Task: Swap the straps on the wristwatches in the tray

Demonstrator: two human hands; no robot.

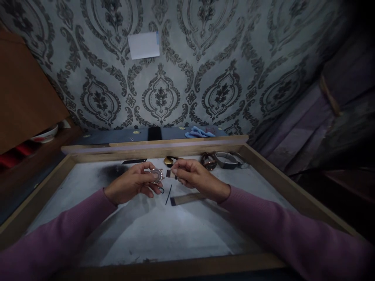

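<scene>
Between the thumb and fingers of my left hand point(133, 181) is a round, silver-rimmed watch case point(157, 176). My right hand point(195, 175) pinches a short strap piece point(170, 174) with a dark end, close to the right side of the case; a small gap seems to lie between them. Under the hands, a thin black stick point(168, 195) lies on the white tray floor point(164, 230). A brownish strip with a dark end point(181, 199) lies below my right wrist. A small dark curved piece point(161, 190) shows at my left fingertips.
Along the tray's back lie a dark flat blade-like piece point(134, 161), a gold watch point(168, 160), a brown watch point(208, 161) and a silver-banded watch point(226, 160). A wooden rim point(158, 145) surrounds the tray. Behind it are a black phone-like object point(154, 134) and a blue cloth point(199, 133).
</scene>
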